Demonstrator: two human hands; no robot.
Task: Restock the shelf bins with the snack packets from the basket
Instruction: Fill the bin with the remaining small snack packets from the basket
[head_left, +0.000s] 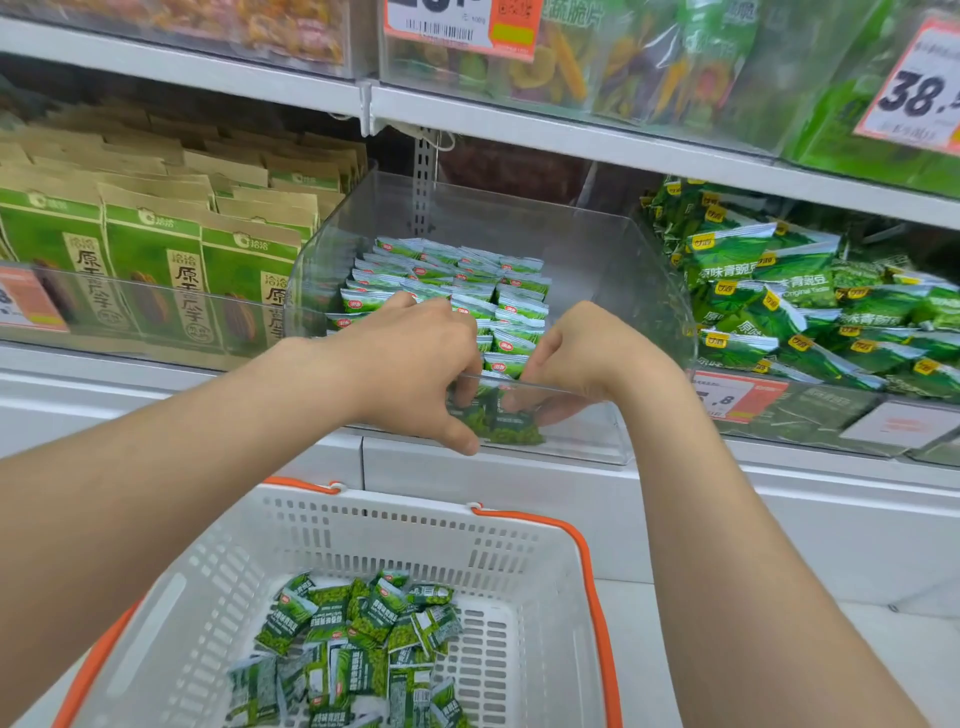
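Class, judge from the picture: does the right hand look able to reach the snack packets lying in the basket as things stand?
Probably yes: the basket is open-topped just below, its snack packets uncovered. The right hand must first release the held packets in the clear bin.

White shelf (519, 486) carries a clear bin (597, 244) between kraft pouches (156, 249) and green bags (779, 291).
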